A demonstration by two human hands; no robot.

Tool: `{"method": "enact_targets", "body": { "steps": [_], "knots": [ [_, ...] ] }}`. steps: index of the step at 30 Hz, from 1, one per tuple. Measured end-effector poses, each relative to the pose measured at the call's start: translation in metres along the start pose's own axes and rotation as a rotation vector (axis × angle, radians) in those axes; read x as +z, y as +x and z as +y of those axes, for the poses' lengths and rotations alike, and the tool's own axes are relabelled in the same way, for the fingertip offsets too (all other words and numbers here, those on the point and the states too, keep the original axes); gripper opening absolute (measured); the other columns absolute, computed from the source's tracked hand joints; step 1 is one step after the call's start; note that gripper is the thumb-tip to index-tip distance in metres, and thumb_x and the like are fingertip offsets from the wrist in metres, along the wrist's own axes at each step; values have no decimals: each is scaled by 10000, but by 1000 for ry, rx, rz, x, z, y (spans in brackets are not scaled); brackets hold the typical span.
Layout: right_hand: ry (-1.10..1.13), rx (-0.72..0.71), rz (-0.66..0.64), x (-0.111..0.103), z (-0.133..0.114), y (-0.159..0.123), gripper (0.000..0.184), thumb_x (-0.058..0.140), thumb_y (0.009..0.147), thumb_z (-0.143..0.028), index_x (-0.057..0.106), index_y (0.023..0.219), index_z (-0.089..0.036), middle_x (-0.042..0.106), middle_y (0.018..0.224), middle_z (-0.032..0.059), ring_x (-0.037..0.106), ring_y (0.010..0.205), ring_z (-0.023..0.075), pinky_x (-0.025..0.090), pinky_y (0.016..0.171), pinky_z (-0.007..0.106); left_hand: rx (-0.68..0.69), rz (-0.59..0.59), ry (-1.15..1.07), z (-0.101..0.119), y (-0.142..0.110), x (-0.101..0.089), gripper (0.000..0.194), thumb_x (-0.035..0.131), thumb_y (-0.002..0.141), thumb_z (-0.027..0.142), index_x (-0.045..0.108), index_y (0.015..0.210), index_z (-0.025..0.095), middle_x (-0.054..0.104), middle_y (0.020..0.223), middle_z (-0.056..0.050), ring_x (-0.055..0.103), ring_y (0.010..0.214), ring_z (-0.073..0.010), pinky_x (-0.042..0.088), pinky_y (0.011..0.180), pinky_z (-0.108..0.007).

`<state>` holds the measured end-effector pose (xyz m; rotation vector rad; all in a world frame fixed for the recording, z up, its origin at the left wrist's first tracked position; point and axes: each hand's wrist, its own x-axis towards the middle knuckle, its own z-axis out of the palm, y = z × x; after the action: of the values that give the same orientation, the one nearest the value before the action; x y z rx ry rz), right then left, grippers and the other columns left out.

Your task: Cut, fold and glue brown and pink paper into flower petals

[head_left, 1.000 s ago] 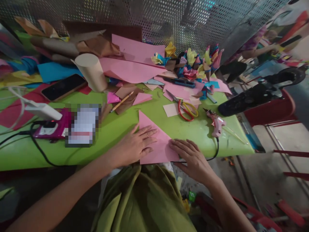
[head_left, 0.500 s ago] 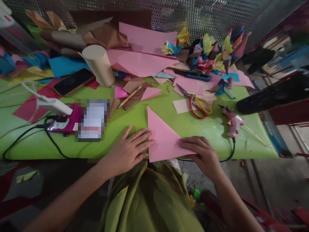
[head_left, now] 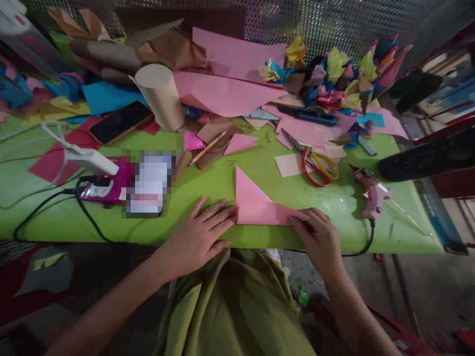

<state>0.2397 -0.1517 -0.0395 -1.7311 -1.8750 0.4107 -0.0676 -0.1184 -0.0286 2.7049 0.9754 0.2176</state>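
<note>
A pink paper triangle (head_left: 256,202) lies on the green table (head_left: 208,183) near its front edge, its lower part folded up into a flat band. My left hand (head_left: 202,232) rests flat on the table with fingers stretched out, fingertips touching the paper's left corner. My right hand (head_left: 317,237) has its fingers curled and pressed on the paper's right tip, pinching the folded edge.
Red and yellow scissors (head_left: 315,163) and a pink glue gun (head_left: 371,193) with a black cord lie to the right. A cardboard roll (head_left: 161,96), a phone (head_left: 120,121), a pencil (head_left: 208,147), pink sheets (head_left: 230,94) and folded paper pieces (head_left: 334,74) crowd the back. A magenta device (head_left: 104,185) sits left.
The lower edge of the pink triangle has been folded upward, so the paper looks shorter. My right hand curled onto the right tip; my left hand slid off the paper to its left corner.
</note>
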Motion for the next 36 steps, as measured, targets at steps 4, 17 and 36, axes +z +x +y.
{"method": "enact_targets", "body": {
  "steps": [4, 17, 36],
  "knots": [
    [-61, -20, 27, 3, -2, -1, 242, 525, 1000, -358, 666, 844, -237, 667, 772, 36, 601, 754, 222, 418, 717, 355, -4, -2, -19, 1, 0, 0, 427, 451, 1035, 371, 554, 1424, 229, 567, 1498, -63, 400, 1472, -230, 133, 1271, -510],
    [-131, -22, 45, 7, -5, -1, 246, 520, 998, -327, 636, 804, -229, 639, 753, 43, 562, 751, 221, 392, 718, 359, 8, 161, 16, 24, 11, -12, 491, 472, 1018, 358, 456, 1486, 212, 450, 1576, -131, 362, 1484, -290, 224, 1240, -520],
    [-223, -305, 210, 7, -16, -18, 471, 576, 961, -152, 568, 1404, -311, 713, 1139, 79, 645, 1002, 241, 472, 862, 391, 32, -77, 117, 28, 33, 15, 674, 448, 1004, 548, 330, 1579, 214, 368, 1632, -47, 366, 1477, -265, 236, 1220, -518]
  ]
}}
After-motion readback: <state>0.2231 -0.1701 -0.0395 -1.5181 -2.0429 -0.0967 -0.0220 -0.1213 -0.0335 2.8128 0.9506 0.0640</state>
